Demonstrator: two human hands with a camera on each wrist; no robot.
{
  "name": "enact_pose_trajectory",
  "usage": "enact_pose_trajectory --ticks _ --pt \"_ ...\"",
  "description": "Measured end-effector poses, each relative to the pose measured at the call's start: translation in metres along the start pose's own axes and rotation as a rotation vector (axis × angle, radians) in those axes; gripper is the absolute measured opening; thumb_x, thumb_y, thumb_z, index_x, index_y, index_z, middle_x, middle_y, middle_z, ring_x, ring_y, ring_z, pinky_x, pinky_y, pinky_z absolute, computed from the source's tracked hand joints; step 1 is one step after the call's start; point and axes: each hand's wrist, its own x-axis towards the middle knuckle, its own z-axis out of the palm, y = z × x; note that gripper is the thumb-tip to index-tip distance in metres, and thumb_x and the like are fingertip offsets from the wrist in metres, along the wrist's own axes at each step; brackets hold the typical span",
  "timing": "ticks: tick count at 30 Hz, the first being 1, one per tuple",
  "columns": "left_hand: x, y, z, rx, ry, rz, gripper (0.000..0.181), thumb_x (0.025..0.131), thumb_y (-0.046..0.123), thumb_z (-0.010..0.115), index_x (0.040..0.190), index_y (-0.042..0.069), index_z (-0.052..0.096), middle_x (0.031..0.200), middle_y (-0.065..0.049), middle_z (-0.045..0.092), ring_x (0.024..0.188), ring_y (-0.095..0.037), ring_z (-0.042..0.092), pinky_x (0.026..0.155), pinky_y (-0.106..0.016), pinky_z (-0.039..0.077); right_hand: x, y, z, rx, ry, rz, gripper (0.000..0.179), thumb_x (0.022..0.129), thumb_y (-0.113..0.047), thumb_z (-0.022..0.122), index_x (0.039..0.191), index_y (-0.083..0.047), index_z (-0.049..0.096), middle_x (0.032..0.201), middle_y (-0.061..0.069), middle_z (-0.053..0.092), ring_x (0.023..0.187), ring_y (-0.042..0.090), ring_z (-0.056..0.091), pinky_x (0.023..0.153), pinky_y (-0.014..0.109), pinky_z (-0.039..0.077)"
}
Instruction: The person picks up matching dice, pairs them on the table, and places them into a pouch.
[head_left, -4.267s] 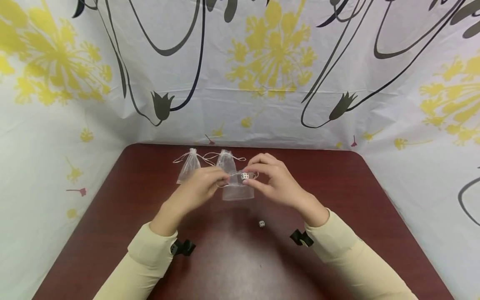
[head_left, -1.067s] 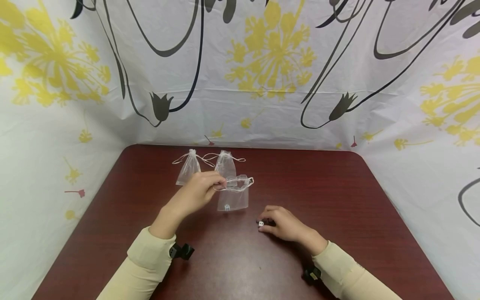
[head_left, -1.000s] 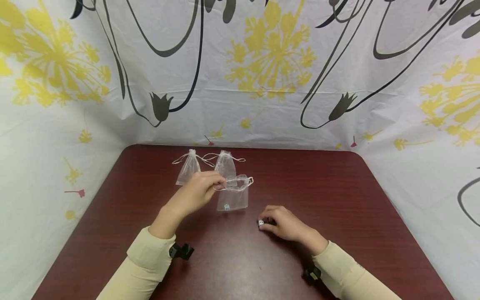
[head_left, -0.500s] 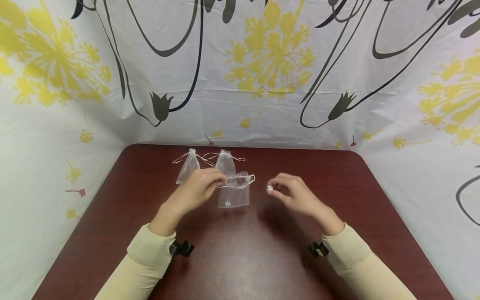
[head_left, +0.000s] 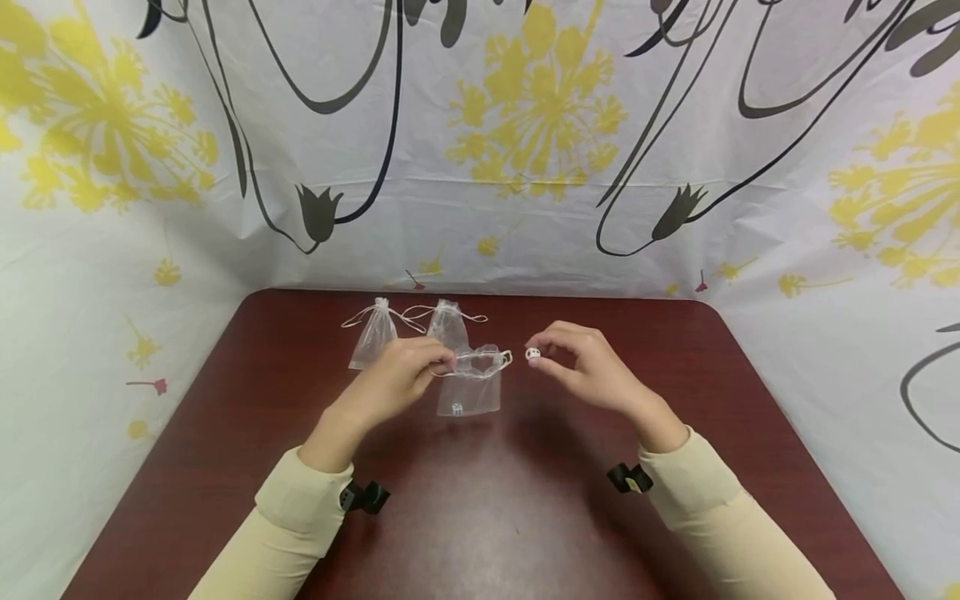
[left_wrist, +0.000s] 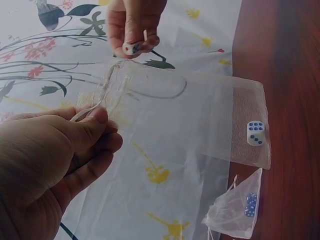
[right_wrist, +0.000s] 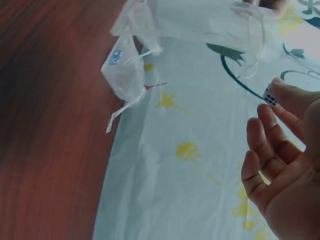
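Note:
My left hand (head_left: 397, 371) pinches the mouth of a sheer white drawstring bag (head_left: 480, 393), which hangs over the table. One white die with blue pips (left_wrist: 256, 133) lies in its bottom corner. To the right of the bag, my right hand (head_left: 592, 367) pinches another white die (head_left: 532, 354) between thumb and forefinger, a short way from the bag's mouth. In the right wrist view the blue pips of that held die (right_wrist: 270, 96) show, and the other fingers are loosely bent.
Two more sheer bags, a left one (head_left: 372, 340) and a middle one (head_left: 447, 323), lie drawn in at the neck near the back of the dark red table (head_left: 660, 367). Blue dice (left_wrist: 251, 205) show inside one bag. A patterned white cloth (head_left: 420, 150) rises behind the table.
The die earlier held at the bag's mouth is now inside it. My right hand has picked the other die off the table and raised it toward the bag. The left hand keeps its hold.

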Motion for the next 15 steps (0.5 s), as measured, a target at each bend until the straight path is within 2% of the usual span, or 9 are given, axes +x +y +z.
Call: enact_pose_trajectory --ticks 6,10,15 --pt "0.004 0.002 0.004 -0.023 0.002 0.030 0.011 0.088 -0.008 0.072 0.091 0.003 0.073 0.084 -0.001 0.069 0.078 -0.014 0.066 0.074 -0.028 0.057 0.014 -0.012 0.004 0.050 0.012 -0.038 0.016 0.087 -0.006 0.080 0.102 -0.009 0.075 0.095 -0.007 0.068 0.081 0.010 0.061 0.069 0.031 0.052" --pt "0.007 0.005 0.007 -0.035 -0.010 0.030 0.012 0.088 -0.008 0.073 0.092 0.004 0.074 0.086 -0.001 0.070 0.079 -0.014 0.067 0.075 -0.028 0.057 0.019 -0.019 0.010 0.037 0.003 -0.061 0.017 0.088 -0.010 0.080 0.105 -0.011 0.076 0.101 -0.005 0.066 0.090 0.014 0.062 0.074 0.029 0.050" --pt "0.009 0.010 0.010 -0.038 -0.024 0.030 0.012 0.089 -0.006 0.072 0.092 0.005 0.074 0.087 0.000 0.070 0.080 -0.013 0.067 0.076 -0.028 0.057 0.021 -0.022 0.016 0.032 -0.027 -0.074 0.018 0.088 -0.012 0.080 0.105 -0.011 0.077 0.107 -0.002 0.063 0.098 0.016 0.061 0.079 0.033 0.050"
